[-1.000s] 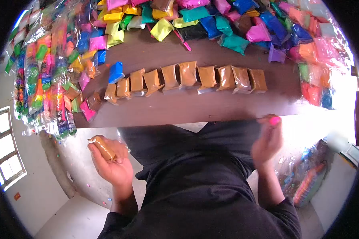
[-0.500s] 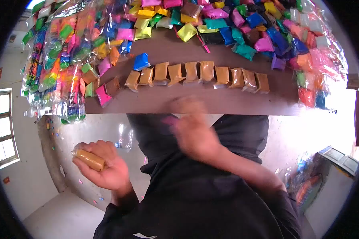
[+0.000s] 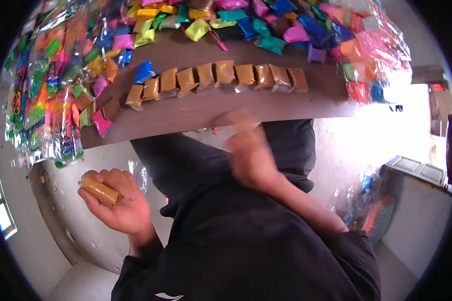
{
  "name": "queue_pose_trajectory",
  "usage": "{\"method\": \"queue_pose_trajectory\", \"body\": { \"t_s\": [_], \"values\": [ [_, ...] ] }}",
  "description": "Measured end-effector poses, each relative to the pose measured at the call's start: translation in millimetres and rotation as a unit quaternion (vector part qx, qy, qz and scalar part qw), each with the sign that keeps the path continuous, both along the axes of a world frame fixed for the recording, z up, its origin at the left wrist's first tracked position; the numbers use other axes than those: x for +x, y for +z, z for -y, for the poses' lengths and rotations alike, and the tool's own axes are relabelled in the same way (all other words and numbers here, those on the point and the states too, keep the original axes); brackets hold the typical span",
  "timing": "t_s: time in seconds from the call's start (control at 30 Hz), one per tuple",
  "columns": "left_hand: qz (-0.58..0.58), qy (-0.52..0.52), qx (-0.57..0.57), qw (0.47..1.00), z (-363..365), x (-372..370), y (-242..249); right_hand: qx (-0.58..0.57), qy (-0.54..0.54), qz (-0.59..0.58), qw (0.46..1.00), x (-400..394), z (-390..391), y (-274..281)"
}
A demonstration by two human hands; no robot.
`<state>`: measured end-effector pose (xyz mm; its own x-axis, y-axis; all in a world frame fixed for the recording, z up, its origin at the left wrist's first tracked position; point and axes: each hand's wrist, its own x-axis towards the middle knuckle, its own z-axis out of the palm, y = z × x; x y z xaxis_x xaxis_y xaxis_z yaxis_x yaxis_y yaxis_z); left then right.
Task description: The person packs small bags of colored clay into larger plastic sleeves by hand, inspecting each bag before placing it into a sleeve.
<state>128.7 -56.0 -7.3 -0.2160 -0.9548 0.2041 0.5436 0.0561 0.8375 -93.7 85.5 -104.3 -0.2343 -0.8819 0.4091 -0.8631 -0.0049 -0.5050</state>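
My left hand (image 3: pixel 118 203), left of my lap, is closed around a shiny brown plastic-wrapped packet (image 3: pixel 101 191), which lies across the palm under the fingers. My right hand (image 3: pixel 251 153) is smeared by motion in front of the table's near edge; its fingers are too blurred to show whether they hold anything. Beyond it, similar brown packets (image 3: pixel 225 72) stand side by side in a curved row on the brown table (image 3: pixel 186 116). A blue packet (image 3: pixel 144 72) lies just behind the row's left end.
Many coloured packets (image 3: pixel 198 30) are heaped along the table's far side. Clear plastic bags with colourful contents (image 3: pixel 50 100) pile up at the left, and pink and orange packets (image 3: pixel 359 50) at the right. A pink packet (image 3: pixel 102 123) lies near the front left edge.
The view has shifted and tilted, so the table sits higher and slants. My left hand still holds the brown packet. My right hand stays blurred near the table edge; a pink blur beside it is gone.
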Motion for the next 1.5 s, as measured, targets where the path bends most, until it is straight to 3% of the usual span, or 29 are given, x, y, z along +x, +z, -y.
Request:
{"method": "queue_pose_trajectory", "body": {
  "t_s": [0.03, 0.07, 0.1, 0.13, 0.2, 0.23, 0.27, 0.33, 0.4, 0.43, 0.47, 0.57, 0.63, 0.67, 0.7, 0.73, 0.77, 0.8, 0.83, 0.87, 0.9, 0.93, 1.0, 1.07, 1.13, 1.2, 1.27, 1.33, 1.5],
  "values": [
    [0.011, -0.009, 0.005, 1.000, -1, -5, -1, 0.068, 0.175, 0.183, 0.965, 10, 8, 5],
    [0.026, -0.016, 0.013, 0.999, -5, -7, -1, 0.128, 0.339, 0.359, 0.860, 17, 14, 14],
    [0.030, -0.021, 0.014, 0.999, -8, -12, 4, 0.228, 0.351, 0.475, 0.774, 20, 19, 29],
    [0.051, 0.014, 0.022, 0.998, -10, -20, 11, 0.225, 0.352, 0.474, 0.775, 16, 18, 20],
    [0.071, 0.056, 0.028, 0.995, -11, -22, 15, 0.284, 0.263, 0.726, 0.568, 6, 8, -20],
    [0.052, -0.017, 0.023, 0.998, -10, -18, 14, 0.333, 0.146, 0.472, 0.803, -5, -5, -44],
    [0.034, -0.088, 0.019, 0.995, -9, -15, 10, 0.334, 0.013, 0.155, 0.930, -22, -18, -61],
    [0.035, -0.043, 0.080, 0.995, -15, -11, 4, 0.076, -0.041, 0.023, 0.996, -50, -24, -34],
    [0.055, 0.005, 0.140, 0.989, -24, -18, 4, 0.124, 0.127, 0.182, 0.967, -30, -36, -45],
    [0.085, -0.017, 0.129, 0.988, -24, -19, 0, 0.254, 0.201, 0.436, 0.840, -21, -25, -19],
    [0.087, -0.013, 0.123, 0.989, -23, -24, -1, 0.289, 0.267, 0.508, 0.766, -16, -10, -22],
    [0.146, -0.048, 0.158, 0.975, -26, -35, 4, 0.289, 0.247, 0.435, 0.816, 10, 32, -34],
    [0.121, -0.041, 0.164, 0.978, -22, -26, 7, 0.162, 0.305, 0.578, 0.740, 31, 46, 0],
    [0.088, -0.041, 0.178, 0.979, -22, -22, 7, 0.160, 0.309, 0.580, 0.737, 34, 53, -1],
    [0.088, 0.008, 0.164, 0.982, -20, -20, 5, -0.007, 0.240, 0.369, 0.898, 32, 66, -1],
    [0.089, 0.012, 0.159, 0.983, -20, -17, 5, -0.175, 0.145, 0.122, 0.966, 30, 78, 2],
    [0.085, 0.019, 0.161, 0.983, -20, -15, 5, -0.037, 0.046, 0.107, 0.992, 29, 85, 8],
    [0.082, 0.028, 0.163, 0.983, -20, -11, 6, -0.044, 0.056, 0.110, 0.991, 35, 86, 8],
    [0.103, 0.003, 0.173, 0.980, -22, -10, 4, 0.014, 0.171, 0.212, 0.962, 47, 81, 5],
    [0.132, 0.026, 0.182, 0.974, -25, -16, 3, 0.071, 0.284, 0.301, 0.907, 57, 77, 4],
    [0.103, -0.003, 0.195, 0.975, -25, -21, 6, 0.148, 0.387, 0.426, 0.804, 62, 71, 8],
    [0.074, -0.033, 0.212, 0.974, -27, -23, 10, 0.147, 0.358, 0.500, 0.775, 66, 62, 19],
    [0.062, -0.031, 0.231, 0.970, -24, -26, 15, -0.040, 0.256, 0.324, 0.910, 49, 55, 8],
    [0.050, -0.028, 0.256, 0.965, -24, -28, 13, 0.097, 0.097, 0.406, 0.903, 25, 45, 24],
    [0.099, -0.044, 0.267, 0.958, -21, -33, 10, 0.070, 0.096, 0.374, 0.920, 11, 38, 56],
    [0.107, -0.061, 0.257, 0.959, -19, -40, 5, 0.136, 0.138, 0.343, 0.919, 4, 24, 78],
    [0.157, -0.065, 0.256, 0.951, -21, -49, 6, 0.121, 0.123, 0.372, 0.912, 11, 22, 91],
    [0.145, -0.099, 0.281, 0.944, -22, -48, 3, 0.022, 0.187, 0.348, 0.918, 12, 24, 94],
    [0.125, -0.149, 0.352, 0.916, -26, -54, 3, -0.018, 0.205, 0.279, 0.938, -1, 43, 87]
  ]
}}
